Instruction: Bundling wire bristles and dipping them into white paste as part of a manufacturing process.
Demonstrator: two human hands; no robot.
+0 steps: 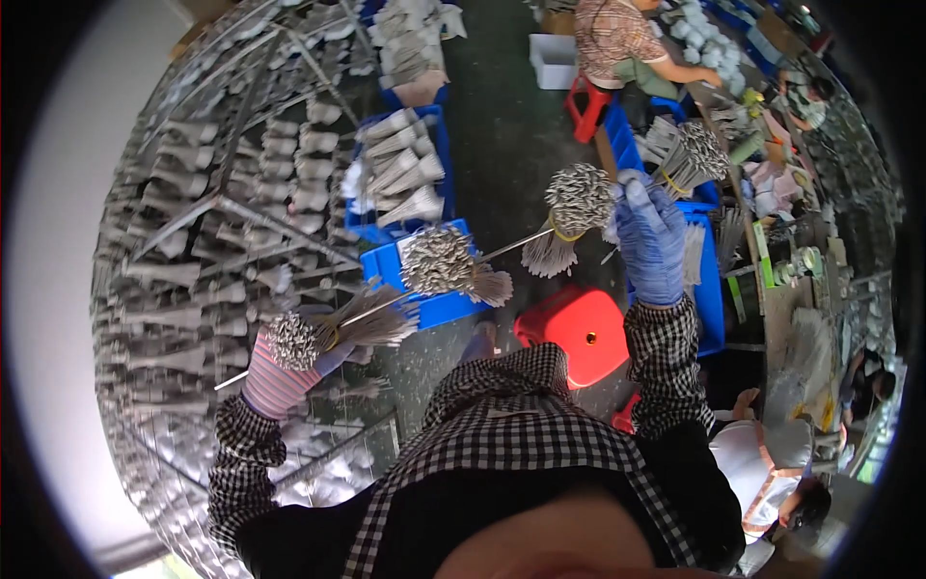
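Note:
A thin metal rod (516, 246) runs slanting across in front of me, its right end higher in the picture. Three bundles of grey wire-like stems with looped ends hang along it: a left bundle (292, 340), a middle bundle (436, 261) and a right bundle (579, 196). Yellow bands show round the left and right ones. My left hand (277, 382), in a pink striped glove, is closed round the rod under the left bundle; the rod's tip pokes out past it. My right hand (649, 241), in a blue glove, is closed at the rod's other end, its grip partly hidden.
Metal racks (222, 203) full of hanging grey bundles line the left. Blue crates (386, 261) stand beside them, with another blue crate (712, 309) at right. A red stool (579, 333) is close in front. A seated person (617, 43) works at the long table (781, 338).

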